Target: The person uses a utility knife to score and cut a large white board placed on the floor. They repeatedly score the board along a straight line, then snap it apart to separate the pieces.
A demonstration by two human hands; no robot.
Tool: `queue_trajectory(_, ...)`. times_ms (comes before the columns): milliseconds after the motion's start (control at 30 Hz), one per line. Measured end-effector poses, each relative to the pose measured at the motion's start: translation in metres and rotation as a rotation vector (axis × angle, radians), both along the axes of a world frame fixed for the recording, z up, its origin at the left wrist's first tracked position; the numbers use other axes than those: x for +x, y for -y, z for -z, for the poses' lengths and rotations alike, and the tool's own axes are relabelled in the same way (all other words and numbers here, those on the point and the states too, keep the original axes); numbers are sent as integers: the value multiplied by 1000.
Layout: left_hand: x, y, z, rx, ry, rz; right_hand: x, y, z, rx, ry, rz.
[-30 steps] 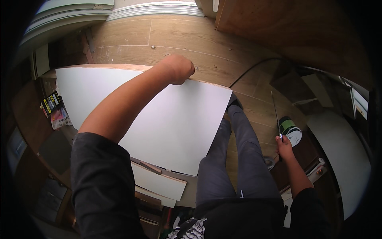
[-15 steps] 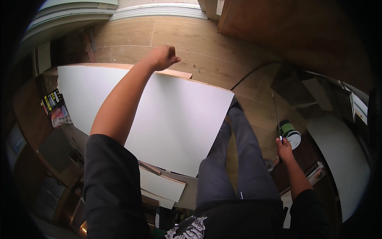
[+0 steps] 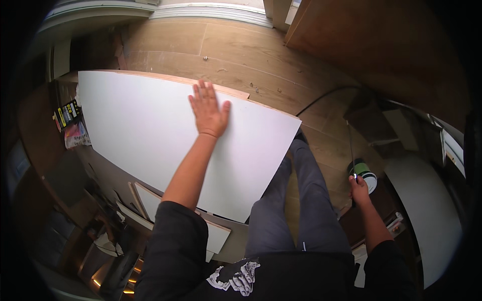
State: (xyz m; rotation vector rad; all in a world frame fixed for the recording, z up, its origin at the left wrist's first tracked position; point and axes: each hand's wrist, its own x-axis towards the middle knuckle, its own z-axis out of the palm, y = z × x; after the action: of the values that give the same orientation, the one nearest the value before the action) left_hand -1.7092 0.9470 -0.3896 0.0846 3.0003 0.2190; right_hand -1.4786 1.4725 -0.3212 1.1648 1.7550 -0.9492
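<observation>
A large white board (image 3: 150, 128) with a bare wooden edge lies in front of me on the left. Flat on its surface rests my left hand (image 3: 208, 114), fingers spread near the far edge and nothing in its grip. Off to the right, my right hand (image 3: 358, 189) is closed round the handle of a long thin metal tool (image 3: 350, 145) that points away from me; whether it is a saw seen edge-on or a rod, I cannot tell. Behind that hand stands a green-and-white tub (image 3: 369, 181). A wooden strip (image 3: 233, 92) juts out beneath the board's far edge.
White board offcuts (image 3: 217, 236) lie below the near edge. A black-and-yellow box (image 3: 66, 114) and a printed bag (image 3: 78, 136) sit at the far left. A dark cable (image 3: 326, 94) curves over the wood-look floor (image 3: 241, 45). To the right leans a pale panel (image 3: 427, 210).
My left hand has come down from above the far edge, opened from a curled shape and settled flat on the board. My right hand keeps hold of the tool, nearly still.
</observation>
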Motion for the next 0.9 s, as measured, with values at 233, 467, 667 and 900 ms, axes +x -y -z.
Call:
queue_trajectory(233,122,-221,-19,772,375,812,-23,-8,-11,-27,1,-71)
queue_trajectory(467,72,-144,-17,396,91,31,-36,-36,-27,32,-28,-75)
queue_trajectory(667,143,-202,-6,689,428,764,-59,7,-27,-38,-38,-114)
queue_trajectory(900,217,-182,-61,773,521,143,-123,54,-59,-134,-130,-347)
